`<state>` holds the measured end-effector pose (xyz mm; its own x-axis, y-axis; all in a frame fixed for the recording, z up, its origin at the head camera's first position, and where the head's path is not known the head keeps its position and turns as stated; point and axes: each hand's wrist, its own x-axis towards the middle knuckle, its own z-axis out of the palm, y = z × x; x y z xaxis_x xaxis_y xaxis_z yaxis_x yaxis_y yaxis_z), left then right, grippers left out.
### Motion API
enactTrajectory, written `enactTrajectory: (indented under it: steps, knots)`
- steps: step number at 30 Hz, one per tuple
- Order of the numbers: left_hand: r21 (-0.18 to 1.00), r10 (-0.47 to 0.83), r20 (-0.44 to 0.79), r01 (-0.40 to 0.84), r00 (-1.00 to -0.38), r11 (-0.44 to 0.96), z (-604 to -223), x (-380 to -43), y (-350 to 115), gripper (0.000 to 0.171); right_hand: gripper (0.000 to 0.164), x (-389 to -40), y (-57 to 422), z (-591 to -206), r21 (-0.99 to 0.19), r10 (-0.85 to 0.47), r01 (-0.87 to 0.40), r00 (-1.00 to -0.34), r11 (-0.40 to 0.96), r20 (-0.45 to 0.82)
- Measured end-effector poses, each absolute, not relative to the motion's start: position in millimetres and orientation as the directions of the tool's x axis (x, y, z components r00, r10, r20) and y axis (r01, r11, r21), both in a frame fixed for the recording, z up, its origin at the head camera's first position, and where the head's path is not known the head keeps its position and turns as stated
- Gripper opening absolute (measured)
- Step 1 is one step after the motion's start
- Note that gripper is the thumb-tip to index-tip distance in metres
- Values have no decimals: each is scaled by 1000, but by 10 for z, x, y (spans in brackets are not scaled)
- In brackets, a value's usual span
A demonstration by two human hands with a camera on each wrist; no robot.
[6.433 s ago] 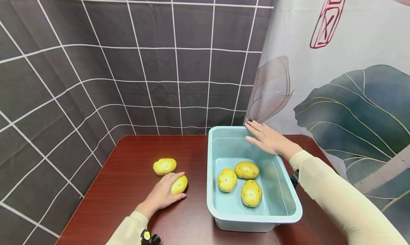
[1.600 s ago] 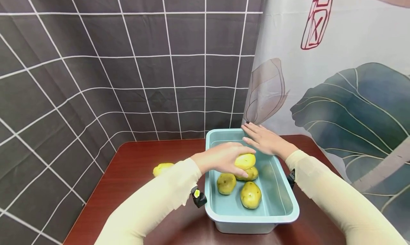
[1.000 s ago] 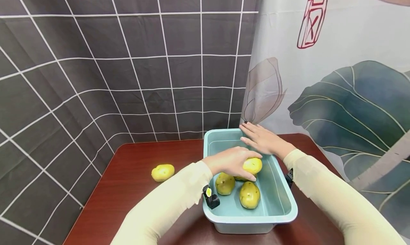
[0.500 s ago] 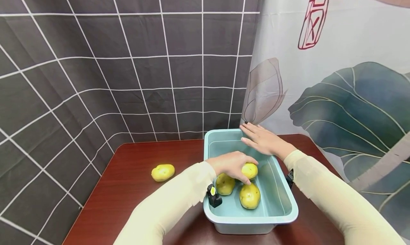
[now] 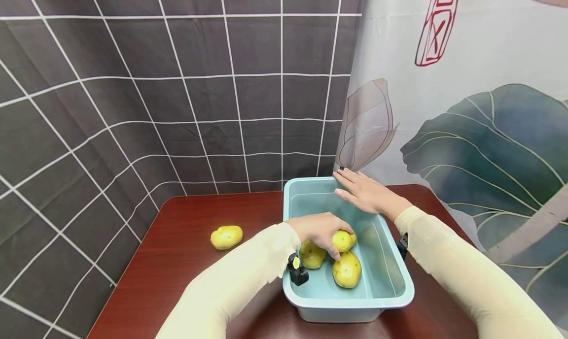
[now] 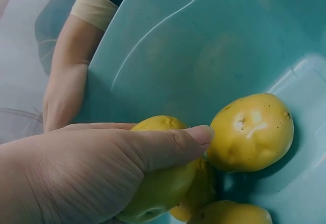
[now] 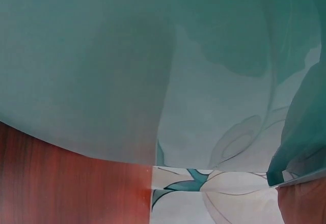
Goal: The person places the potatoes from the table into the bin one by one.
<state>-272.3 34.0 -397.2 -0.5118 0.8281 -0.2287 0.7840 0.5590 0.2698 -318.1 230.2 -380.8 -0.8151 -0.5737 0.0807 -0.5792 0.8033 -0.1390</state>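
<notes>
My left hand (image 5: 320,229) reaches down inside the light blue plastic tub (image 5: 350,303), its thumb and fingers gripping a yellow potato (image 5: 343,240). That potato sits over another potato (image 6: 199,191), which is mostly hidden below it. Close by on the tub floor are a potato (image 5: 347,272) at the near side and a potato (image 5: 312,255) partly behind my left wrist. In the left wrist view, my thumb tip nearly meets the near potato (image 6: 252,132). With fingers straight, my right hand (image 5: 366,191) rests on the tub's far right rim.
One more potato (image 5: 226,237) lies on the dark red wooden table (image 5: 177,280), left of the tub. A grey gridded curtain (image 5: 199,97) and a white printed curtain (image 5: 408,43) hang behind. The right wrist view holds mostly the tub's outer wall (image 7: 102,81).
My left hand gripped the potato on the table, carried it right over the tub and lowered it onto the others. Lately it dipped slightly more. My right hand has stayed on the rim.
</notes>
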Motion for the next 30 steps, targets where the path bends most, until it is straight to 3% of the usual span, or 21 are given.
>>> enactTrajectory:
  steps: [13, 22, 30]
  knots:
    - [255, 822, -244, 784, -514, 566, -3963, -2697, 326, 70, 71, -3180, 2301, -3822, -139, -578, -583, -812, 801, 78]
    - [273, 835, -192, 789, -516, 551, -3961, -2711, 325, 58, 70, -3179, 2302, -3794, -136, -577, -582, -813, 802, 75]
    - [260, 821, -207, 779, -533, 571, -3963, -2716, 328, 60, 70, -3168, 2301, -3785, -146, -573, -577, -816, 803, 71]
